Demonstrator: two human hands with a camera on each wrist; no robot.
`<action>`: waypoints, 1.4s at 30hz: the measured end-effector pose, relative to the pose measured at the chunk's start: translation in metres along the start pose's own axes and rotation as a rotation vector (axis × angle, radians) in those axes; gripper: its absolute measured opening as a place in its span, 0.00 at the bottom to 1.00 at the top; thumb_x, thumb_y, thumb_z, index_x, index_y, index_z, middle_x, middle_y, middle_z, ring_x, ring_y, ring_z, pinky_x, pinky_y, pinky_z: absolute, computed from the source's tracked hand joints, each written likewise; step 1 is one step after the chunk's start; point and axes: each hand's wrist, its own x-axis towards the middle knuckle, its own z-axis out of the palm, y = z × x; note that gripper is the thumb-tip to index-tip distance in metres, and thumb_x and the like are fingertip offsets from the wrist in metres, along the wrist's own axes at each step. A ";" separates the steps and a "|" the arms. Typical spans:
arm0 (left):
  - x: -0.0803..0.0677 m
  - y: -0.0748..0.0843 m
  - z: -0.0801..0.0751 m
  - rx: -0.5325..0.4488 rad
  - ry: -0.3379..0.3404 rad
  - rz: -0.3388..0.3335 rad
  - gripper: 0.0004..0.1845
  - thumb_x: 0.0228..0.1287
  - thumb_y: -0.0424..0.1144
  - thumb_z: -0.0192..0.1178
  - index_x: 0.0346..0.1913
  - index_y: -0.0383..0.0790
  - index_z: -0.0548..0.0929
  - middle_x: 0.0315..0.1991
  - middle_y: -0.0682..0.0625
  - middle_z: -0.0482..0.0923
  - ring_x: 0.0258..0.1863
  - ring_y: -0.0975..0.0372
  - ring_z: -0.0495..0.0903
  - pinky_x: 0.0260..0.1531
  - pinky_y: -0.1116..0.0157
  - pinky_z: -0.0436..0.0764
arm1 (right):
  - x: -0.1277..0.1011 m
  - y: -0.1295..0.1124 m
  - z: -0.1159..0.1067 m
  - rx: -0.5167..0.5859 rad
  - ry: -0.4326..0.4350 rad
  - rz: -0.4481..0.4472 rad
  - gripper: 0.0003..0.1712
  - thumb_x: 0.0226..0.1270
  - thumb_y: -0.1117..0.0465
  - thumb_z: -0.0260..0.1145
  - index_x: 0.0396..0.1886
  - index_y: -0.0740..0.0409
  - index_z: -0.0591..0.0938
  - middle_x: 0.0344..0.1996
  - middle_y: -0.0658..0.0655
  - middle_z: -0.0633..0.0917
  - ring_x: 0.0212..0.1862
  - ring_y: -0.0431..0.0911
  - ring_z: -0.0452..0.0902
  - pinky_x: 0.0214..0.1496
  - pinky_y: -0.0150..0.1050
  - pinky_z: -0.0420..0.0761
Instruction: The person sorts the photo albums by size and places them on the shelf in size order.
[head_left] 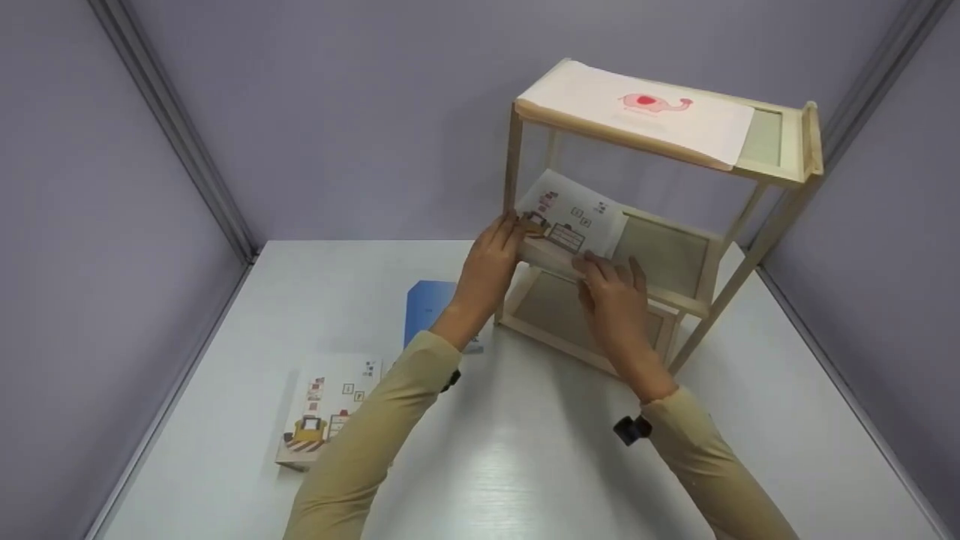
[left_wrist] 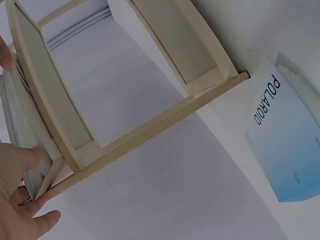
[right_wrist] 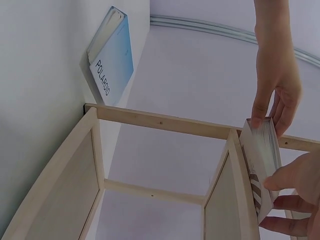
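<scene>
Head view | both hands' fingers grip picture book (head_left: pixel 574 221) on shelf (head_left: pixel 679 259) middle tier | far edge probably hidden

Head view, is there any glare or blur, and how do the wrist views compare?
Head view: soft sheen on the white table, the book on the middle shelf slightly soft. Left wrist view: left hand blurred at the edge. Right wrist view: tilted, POLAROID book lettering sharp.

Left hand (left_wrist: pixel 20 200) grips book (left_wrist: pixel 22 130) on wooden shelf (left_wrist: pixel 50 100) (blue Polaroid book (left_wrist: pixel 287 145) nearby).
</scene>
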 end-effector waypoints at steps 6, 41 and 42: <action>-0.005 0.002 -0.001 -0.041 -0.027 -0.019 0.29 0.61 0.34 0.61 0.65 0.35 0.66 0.66 0.41 0.63 0.67 0.52 0.60 0.65 0.60 0.63 | -0.002 0.000 -0.001 0.006 -0.003 -0.005 0.18 0.61 0.65 0.64 0.52 0.56 0.79 0.53 0.57 0.80 0.50 0.56 0.76 0.67 0.56 0.58; -0.052 -0.013 -0.002 -0.123 -0.013 -0.010 0.31 0.63 0.44 0.60 0.67 0.41 0.65 0.68 0.39 0.58 0.66 0.49 0.61 0.64 0.57 0.64 | -0.025 -0.037 0.004 0.172 -0.008 -0.046 0.19 0.60 0.65 0.65 0.53 0.57 0.79 0.54 0.57 0.77 0.57 0.52 0.71 0.48 0.49 0.78; -0.054 -0.013 -0.002 -0.128 -0.018 -0.014 0.30 0.63 0.44 0.59 0.67 0.42 0.66 0.68 0.39 0.58 0.66 0.49 0.61 0.64 0.57 0.64 | -0.026 -0.038 0.005 0.184 -0.023 -0.032 0.19 0.61 0.64 0.64 0.53 0.57 0.79 0.54 0.57 0.77 0.56 0.52 0.71 0.47 0.49 0.79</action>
